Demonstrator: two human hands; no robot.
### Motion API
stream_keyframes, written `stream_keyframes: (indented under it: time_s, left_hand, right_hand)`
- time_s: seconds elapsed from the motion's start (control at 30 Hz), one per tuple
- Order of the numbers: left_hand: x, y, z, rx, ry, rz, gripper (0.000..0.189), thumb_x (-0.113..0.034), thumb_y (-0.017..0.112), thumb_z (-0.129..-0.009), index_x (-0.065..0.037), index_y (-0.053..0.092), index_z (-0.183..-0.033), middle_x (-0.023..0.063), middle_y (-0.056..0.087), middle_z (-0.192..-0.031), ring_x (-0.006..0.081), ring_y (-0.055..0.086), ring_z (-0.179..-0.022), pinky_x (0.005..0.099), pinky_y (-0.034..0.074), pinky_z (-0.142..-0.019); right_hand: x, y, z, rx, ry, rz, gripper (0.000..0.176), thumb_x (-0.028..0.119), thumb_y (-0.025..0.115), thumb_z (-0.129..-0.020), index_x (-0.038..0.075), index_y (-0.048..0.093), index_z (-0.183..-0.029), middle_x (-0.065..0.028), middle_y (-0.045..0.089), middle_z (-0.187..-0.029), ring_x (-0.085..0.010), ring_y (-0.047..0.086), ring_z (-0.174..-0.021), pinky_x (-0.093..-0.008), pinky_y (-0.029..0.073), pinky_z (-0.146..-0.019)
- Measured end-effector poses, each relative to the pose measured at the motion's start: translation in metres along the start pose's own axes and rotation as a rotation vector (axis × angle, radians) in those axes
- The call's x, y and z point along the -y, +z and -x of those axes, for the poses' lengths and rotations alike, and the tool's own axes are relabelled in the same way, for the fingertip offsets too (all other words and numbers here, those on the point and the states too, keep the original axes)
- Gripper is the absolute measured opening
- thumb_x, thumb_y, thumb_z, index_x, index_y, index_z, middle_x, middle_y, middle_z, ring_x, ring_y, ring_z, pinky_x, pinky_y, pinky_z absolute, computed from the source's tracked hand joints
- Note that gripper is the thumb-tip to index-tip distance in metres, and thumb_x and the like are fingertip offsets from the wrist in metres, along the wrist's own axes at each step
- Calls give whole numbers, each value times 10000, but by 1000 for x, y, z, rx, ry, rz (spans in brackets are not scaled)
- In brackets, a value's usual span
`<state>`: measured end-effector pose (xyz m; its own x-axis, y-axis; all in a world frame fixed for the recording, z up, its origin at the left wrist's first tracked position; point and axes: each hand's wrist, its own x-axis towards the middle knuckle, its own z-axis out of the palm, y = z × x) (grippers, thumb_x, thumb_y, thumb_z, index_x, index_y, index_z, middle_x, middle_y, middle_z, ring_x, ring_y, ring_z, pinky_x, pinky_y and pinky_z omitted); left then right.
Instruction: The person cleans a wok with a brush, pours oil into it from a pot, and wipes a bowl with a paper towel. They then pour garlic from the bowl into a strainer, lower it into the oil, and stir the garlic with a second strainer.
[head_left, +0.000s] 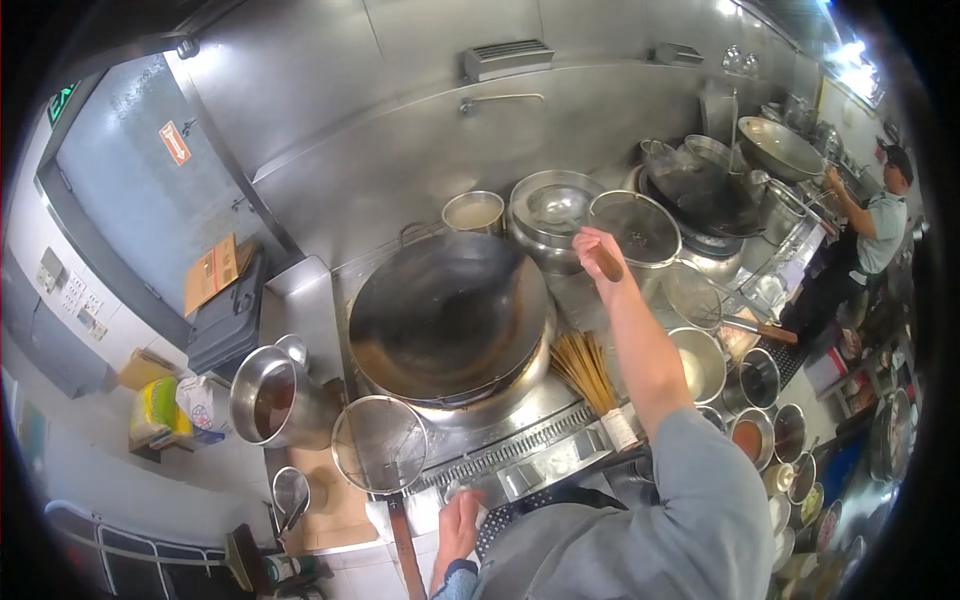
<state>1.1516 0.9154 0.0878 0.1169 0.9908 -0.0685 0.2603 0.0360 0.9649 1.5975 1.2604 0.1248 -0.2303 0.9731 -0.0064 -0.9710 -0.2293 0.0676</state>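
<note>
My right hand (598, 252) is closed around a brown wooden handle (609, 270), stretched out over the back of the stove. The head of that tool is not clear; a wire strainer (636, 230) and a steel pot (548, 190) with a round metal bowl shape in it lie beside the hand. Low in front of me, my left hand (458, 525) has its fingers curled, and what they hold is hidden. Just left of it runs the wooden handle (404, 550) of a mesh skimmer (380, 445). Between both hands sits a large dark wok (445, 320).
A bamboo brush (582, 370) stands right of the wok. A pot of dark liquid (270, 397) is at left, a second wok (705, 190) at back right. Several sauce containers (752, 438) line the right side. Another person (875, 230) works at far right.
</note>
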Motion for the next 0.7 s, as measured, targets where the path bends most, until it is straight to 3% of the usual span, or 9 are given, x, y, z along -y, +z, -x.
stream_keyframes:
  time_s: [0.03,0.13,0.17,0.27,0.4,0.47,0.6,0.63,0.7]
  left_hand:
    - [4,1,-5,49,-20,40,260,-204,433,-983,-10,601,-1016,-23,472,-666,61,395,-569,225,335,-533]
    - [-8,7,-21,208,-121,95,237,-184,454,-975,-16,604,-1048,-23,474,-654,64,428,-574,232,357,-529]
    - [-15,9,-27,241,-60,20,216,-147,463,-973,-11,621,-1026,-9,502,-613,64,452,-514,227,383,-491]
    - [-29,23,-38,300,7,7,278,-225,462,-982,-8,635,-990,-49,417,-561,45,380,-472,222,310,-450]
    - [-6,49,-64,514,-189,286,371,-323,446,-983,-16,641,-909,-81,348,-541,28,298,-464,217,216,-438]
    - [2,67,-80,612,-272,409,396,-346,436,-980,-22,637,-875,-90,320,-543,25,267,-465,219,180,-438]
    - [31,121,-126,618,-283,411,178,-183,513,-931,-38,614,-911,-62,400,-593,33,320,-477,201,231,-437]
    - [40,130,-144,694,-297,411,131,-81,527,-894,-34,573,-1007,-17,484,-659,66,431,-529,204,343,-460]
    - [61,162,-184,661,-388,599,162,-39,508,-884,-30,540,-1043,24,524,-724,109,499,-609,241,429,-527]
  right_hand:
    - [-3,4,6,19,21,-55,174,48,436,-920,21,364,-764,-46,426,-667,-119,461,-502,-212,475,-454]
    - [-17,18,24,46,85,-147,157,17,439,-896,17,361,-761,-50,411,-688,-132,452,-520,-224,476,-462]
    - [-26,21,33,41,88,-168,153,11,440,-890,17,360,-760,-50,411,-689,-130,450,-523,-223,474,-462]
    - [-45,8,54,39,26,-167,143,-11,445,-870,14,358,-760,-48,409,-700,-125,446,-532,-223,475,-465]
    - [-87,-6,103,75,35,-374,137,6,450,-875,16,348,-784,-48,410,-719,-126,455,-515,-219,482,-470]
    - [-104,-11,132,10,3,-287,128,20,444,-887,6,334,-824,-51,412,-715,-123,465,-505,-219,485,-465]
    - [-142,-2,195,-77,18,-297,126,43,426,-915,-34,328,-905,-51,444,-697,-119,473,-490,-207,467,-433]
    - [-145,-5,208,-105,51,-295,126,52,422,-924,-34,333,-907,-46,440,-696,-111,470,-492,-209,457,-423]
    - [-149,-6,235,-148,93,-251,121,66,415,-938,-28,346,-907,-37,436,-694,-96,465,-493,-209,435,-406]
